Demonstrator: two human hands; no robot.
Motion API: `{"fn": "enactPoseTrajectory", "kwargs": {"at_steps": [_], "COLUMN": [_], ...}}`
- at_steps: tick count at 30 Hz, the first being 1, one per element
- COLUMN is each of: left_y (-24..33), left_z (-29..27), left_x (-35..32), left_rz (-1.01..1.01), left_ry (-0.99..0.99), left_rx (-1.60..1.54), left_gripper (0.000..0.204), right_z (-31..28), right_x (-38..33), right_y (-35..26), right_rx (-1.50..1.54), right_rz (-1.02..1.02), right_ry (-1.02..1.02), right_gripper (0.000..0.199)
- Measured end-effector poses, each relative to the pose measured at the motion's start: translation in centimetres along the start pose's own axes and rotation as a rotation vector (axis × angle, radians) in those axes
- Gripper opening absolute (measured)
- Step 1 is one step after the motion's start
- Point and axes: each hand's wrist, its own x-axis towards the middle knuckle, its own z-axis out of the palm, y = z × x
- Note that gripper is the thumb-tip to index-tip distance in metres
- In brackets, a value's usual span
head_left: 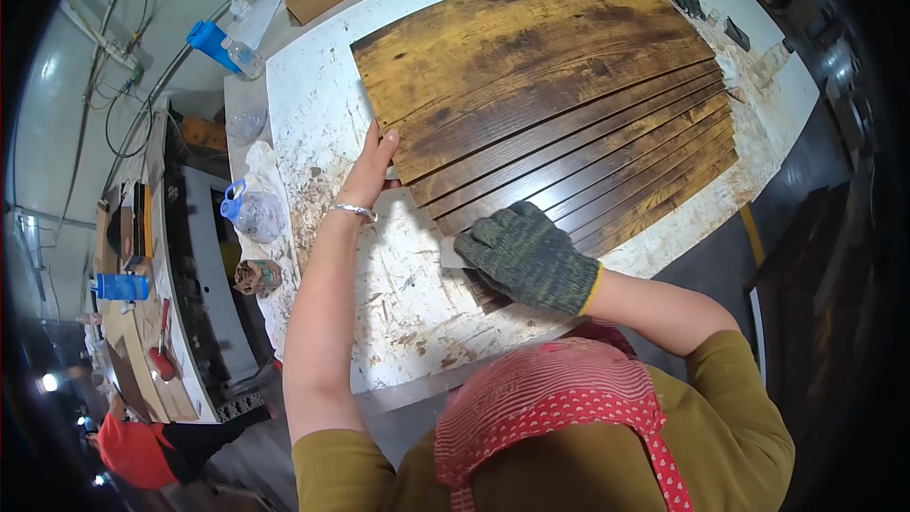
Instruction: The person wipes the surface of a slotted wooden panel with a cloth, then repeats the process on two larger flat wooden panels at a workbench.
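Here, left hand [373, 163] and right hand [524, 256] (gloved) on fanned wooden slats [559, 85].

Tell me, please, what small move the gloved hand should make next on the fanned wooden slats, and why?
Probably slide the gloved right hand along the lowest slat toward its far end. It presses a pale pad at the near corner of the brown slats, while the bare left hand steadies their left edge on the white table.
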Motion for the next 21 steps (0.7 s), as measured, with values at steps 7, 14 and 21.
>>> {"fn": "enactPoseTrajectory", "kwargs": {"at_steps": [7,14,21], "left_y": [-0.7,-4.1,-6.2], "left_z": [-0.1,-0.9,-3.1], "left_x": [0.4,2.1,3.3], "left_rz": [0.04,0.004,0.113], "left_ry": [0.05,0.092,0.033], "left_rx": [0.054,-0.11,-0.214], "left_gripper": [0.091,0.083,0.069], "right_z": [-1.1,-4.0,-7.8], "right_x": [-4.5,-14.0,-24.7], "right_y": [7.3,17.0,29.8], "right_rx": [-0.066,-0.135,-0.274], "right_rz": [-0.043,0.129,0.524], "right_ry": [0.043,0.097,0.149], "right_gripper": [0.039,0.048,0.049]}}
